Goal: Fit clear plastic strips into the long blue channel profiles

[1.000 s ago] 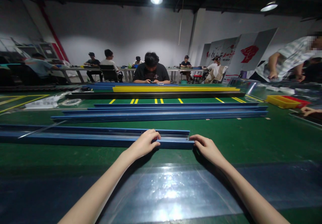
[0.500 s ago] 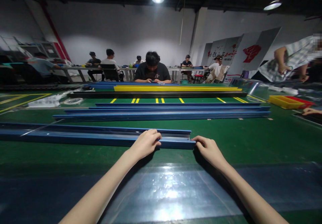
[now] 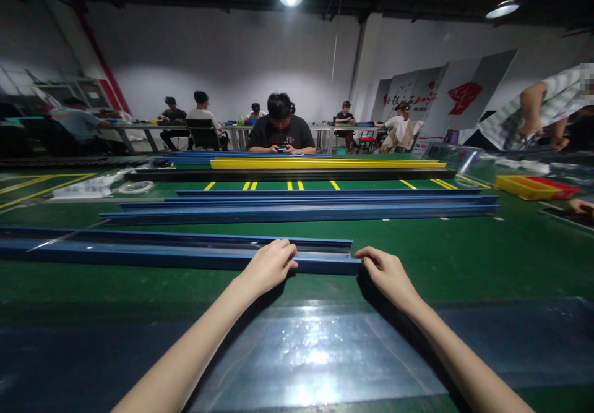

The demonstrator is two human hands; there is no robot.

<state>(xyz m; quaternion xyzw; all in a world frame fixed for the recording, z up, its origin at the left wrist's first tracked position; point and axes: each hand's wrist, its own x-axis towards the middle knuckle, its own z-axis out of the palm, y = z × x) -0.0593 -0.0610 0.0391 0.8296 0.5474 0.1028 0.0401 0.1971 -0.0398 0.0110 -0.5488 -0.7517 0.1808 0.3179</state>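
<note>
A long blue channel profile (image 3: 185,258) lies across the table, running out of view at the left. My left hand (image 3: 271,261) is closed over its front wall, a little short of the right end. At that end, my right hand (image 3: 383,271) has its index finger and thumb bent around the corner of the front wall. A tiny round part (image 3: 348,256) shows inside the channel near the right hand's fingertips. The undersides of both hands' fingers are hidden.
Clear plastic sheeting (image 3: 306,351) covers the near table edge. Beyond the channel lie more blue profiles (image 3: 301,213), a black profile (image 3: 288,175) and a yellow profile (image 3: 325,164). A yellow tray (image 3: 522,188) stands at right. A co-worker (image 3: 281,131) sits opposite; another person leans in at right.
Both my hands keep nearly the same place on the channel. The person at the right has bent lower, and a co-worker's hand at the right edge has shifted.
</note>
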